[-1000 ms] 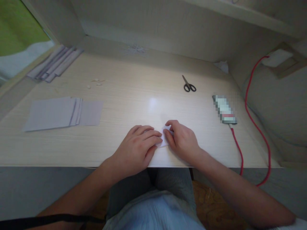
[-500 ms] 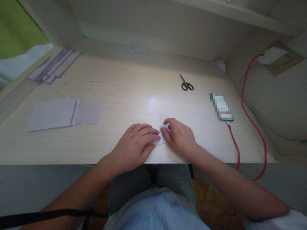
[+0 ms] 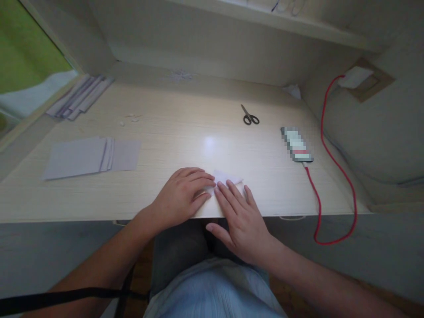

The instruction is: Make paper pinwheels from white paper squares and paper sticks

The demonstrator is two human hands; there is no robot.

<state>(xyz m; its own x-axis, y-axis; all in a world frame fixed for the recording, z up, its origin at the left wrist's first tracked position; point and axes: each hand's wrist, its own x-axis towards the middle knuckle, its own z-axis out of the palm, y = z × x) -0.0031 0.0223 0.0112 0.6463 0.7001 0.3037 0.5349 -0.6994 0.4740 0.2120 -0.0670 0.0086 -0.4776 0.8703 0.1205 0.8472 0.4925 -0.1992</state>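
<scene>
Paper [image 3: 228, 177] flat, long axis seemingly left-right; left hand [image 3: 180, 198], right hand [image 3: 239, 221] pressing, fingers spread flat.

Pale wooden desk [image 3: 185, 128] in a walled alcove, window [image 3: 23, 48] at left.

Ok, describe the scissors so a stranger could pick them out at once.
On the pale wooden desk, look toward the far right, short of the back wall. The scissors lie flat there, left of the red cable: small, black-handled, the only metal tool among sheets of paper.
</scene>
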